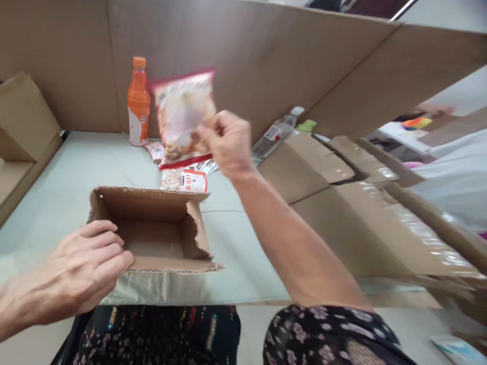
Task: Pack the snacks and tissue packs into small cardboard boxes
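Note:
Up above the table, my right hand (228,144) pinches the lower right side of a snack packet (186,111) with red edges, slightly blurred. Below and to its left stands an open cardboard box (152,238), with bare cardboard showing inside. My left hand (95,258) grips the left end of this box, its fingers curled over the rim. More small packets (186,180) lie behind the box, partly hidden by the raised packet. An orange drink bottle (139,104) stands upright to the left of the raised packet.
Tall cardboard panels (266,56) wall off the back. A clear plastic bottle (277,134) leans at the right, beside a green item (306,125). Large cardboard boxes (342,223) fill the right side, and another cardboard piece (26,121) stands at the left. A pale cover (95,157) lies on the table.

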The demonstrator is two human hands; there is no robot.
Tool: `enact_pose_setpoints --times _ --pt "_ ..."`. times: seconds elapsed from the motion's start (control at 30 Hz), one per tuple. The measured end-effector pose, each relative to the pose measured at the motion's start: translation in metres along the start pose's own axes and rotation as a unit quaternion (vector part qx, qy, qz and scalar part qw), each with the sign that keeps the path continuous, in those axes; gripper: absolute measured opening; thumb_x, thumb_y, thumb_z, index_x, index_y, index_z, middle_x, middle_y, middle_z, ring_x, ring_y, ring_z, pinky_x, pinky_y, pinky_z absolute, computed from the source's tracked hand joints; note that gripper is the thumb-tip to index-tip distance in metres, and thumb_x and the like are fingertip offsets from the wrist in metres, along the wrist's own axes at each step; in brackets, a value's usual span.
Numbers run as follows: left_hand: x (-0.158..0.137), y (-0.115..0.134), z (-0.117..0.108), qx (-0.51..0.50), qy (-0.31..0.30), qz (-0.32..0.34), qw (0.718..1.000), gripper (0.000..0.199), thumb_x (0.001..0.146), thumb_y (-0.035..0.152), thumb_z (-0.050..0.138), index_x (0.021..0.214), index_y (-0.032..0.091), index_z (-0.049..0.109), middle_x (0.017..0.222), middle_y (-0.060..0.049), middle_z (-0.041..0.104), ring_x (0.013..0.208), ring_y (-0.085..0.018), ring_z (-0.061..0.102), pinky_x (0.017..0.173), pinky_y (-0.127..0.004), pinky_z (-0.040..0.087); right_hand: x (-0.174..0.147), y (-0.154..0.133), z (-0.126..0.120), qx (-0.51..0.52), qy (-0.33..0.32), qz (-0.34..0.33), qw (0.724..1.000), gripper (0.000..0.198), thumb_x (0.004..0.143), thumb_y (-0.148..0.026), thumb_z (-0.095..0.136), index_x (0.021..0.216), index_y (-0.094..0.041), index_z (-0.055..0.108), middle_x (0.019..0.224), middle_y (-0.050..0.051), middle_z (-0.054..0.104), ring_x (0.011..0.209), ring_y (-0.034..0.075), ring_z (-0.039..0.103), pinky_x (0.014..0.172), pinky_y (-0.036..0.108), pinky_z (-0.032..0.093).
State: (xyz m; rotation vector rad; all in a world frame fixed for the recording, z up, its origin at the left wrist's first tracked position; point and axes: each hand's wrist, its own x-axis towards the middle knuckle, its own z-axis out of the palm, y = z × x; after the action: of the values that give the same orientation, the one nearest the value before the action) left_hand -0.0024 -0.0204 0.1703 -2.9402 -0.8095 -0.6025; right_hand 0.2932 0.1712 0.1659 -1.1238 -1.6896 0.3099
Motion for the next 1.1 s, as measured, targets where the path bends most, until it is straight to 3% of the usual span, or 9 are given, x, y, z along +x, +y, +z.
enact_pose_setpoints --times 0.1,0.17,0.27,0.37,0.63,0.8,0.9,1.0,1.1 --pt "0.015 0.005 0.006 0.024 -0.01 0.052 0.998 0.027 0.1 0.008 0.044 0.086 0.02 0.064 0.073 -0.001 0.069 0.072 -0.018 0.063 0.097 -0.038 0.051 -0.022 -0.051 -0.046 0.003 0.151 -0.138 0.979 0.032 0.099 -0.043 0.065 0.077 -0.023 0.053 0.075 -0.001 0.061 0.075 0.014 0.061 0.068 0.028 0.052" --pt "0.021 0.007 0.009 0.064 -0.012 0.049 0.997 0.03 0.099 0.005 0.044 0.079 0.02 0.061 0.07 0.0 0.064 0.069 -0.018 0.06 0.097 -0.039 0.049 -0.049 -0.085 -0.061 -0.044 0.175 -0.201 0.963 0.027 0.099 -0.041 0.066 0.081 -0.024 0.057 0.08 0.001 0.065 0.077 0.016 0.065 0.068 0.03 0.054" --pt "0.021 0.006 0.012 0.119 -0.006 0.037 0.992 0.033 0.1 0.006 0.045 0.071 0.02 0.055 0.066 0.0 0.057 0.063 -0.017 0.054 0.084 -0.038 0.048 -0.094 -0.11 -0.065 -0.108 0.067 -0.266 0.955 0.019 0.101 -0.032 0.063 0.083 -0.026 0.06 0.105 0.005 0.074 0.089 0.019 0.071 0.074 0.032 0.059" --pt "0.015 0.007 0.012 0.137 0.018 0.03 0.99 0.033 0.101 0.009 0.046 0.071 0.019 0.054 0.066 -0.001 0.055 0.06 -0.017 0.05 0.07 -0.036 0.042 -0.125 -0.103 -0.07 -0.134 -0.087 -0.309 0.938 0.021 0.101 -0.021 0.058 0.08 -0.025 0.058 0.124 0.006 0.075 0.094 0.018 0.074 0.076 0.03 0.06" --pt "0.016 0.018 0.015 0.134 0.035 0.018 0.99 0.038 0.104 0.014 0.042 0.068 0.02 0.052 0.06 0.001 0.054 0.055 -0.016 0.05 0.062 -0.033 0.042 -0.122 -0.085 -0.072 -0.177 -0.394 -0.203 0.879 0.022 0.094 -0.009 0.053 0.089 -0.023 0.068 0.106 0.002 0.078 0.076 0.016 0.069 0.066 0.028 0.05" --pt "0.01 0.02 0.012 0.092 0.038 -0.021 0.995 0.018 0.098 0.015 0.05 0.087 0.019 0.064 0.113 -0.013 0.071 0.092 -0.024 0.068 0.074 -0.035 0.053 -0.116 -0.086 -0.034 -0.126 -0.519 -0.225 0.815 0.018 0.091 -0.007 0.061 0.09 -0.022 0.072 0.1 0.0 0.079 0.079 0.016 0.069 0.065 0.028 0.046" --pt "0.016 0.018 0.005 0.054 -0.036 -0.028 0.998 0.012 0.089 0.018 0.064 0.1 0.019 0.068 0.13 -0.017 0.068 0.106 -0.031 0.069 0.086 -0.042 0.057 -0.115 -0.09 -0.026 -0.101 -0.601 -0.194 0.769 0.016 0.09 -0.011 0.067 0.085 -0.025 0.073 0.089 -0.002 0.079 0.073 0.015 0.067 0.061 0.026 0.045" --pt "0.032 0.013 0.0 -0.011 -0.113 -0.026 0.993 0.023 0.087 0.016 0.065 0.109 0.021 0.069 0.111 -0.01 0.075 0.094 -0.025 0.072 0.086 -0.037 0.058 -0.112 -0.101 -0.047 -0.054 -0.569 -0.183 0.8 0.02 0.094 -0.012 0.062 0.089 -0.026 0.075 0.096 -0.002 0.08 0.081 0.016 0.071 0.073 0.027 0.054" --pt "0.044 0.006 -0.002 -0.055 -0.136 -0.004 0.989 0.024 0.09 0.013 0.059 0.108 0.024 0.07 0.098 -0.005 0.077 0.085 -0.021 0.073 0.082 -0.032 0.058 -0.104 -0.102 -0.087 0.032 -0.376 -0.144 0.915 0.021 0.1 -0.02 0.057 0.098 -0.028 0.076 0.106 0.001 0.08 0.098 0.018 0.074 0.091 0.033 0.059"
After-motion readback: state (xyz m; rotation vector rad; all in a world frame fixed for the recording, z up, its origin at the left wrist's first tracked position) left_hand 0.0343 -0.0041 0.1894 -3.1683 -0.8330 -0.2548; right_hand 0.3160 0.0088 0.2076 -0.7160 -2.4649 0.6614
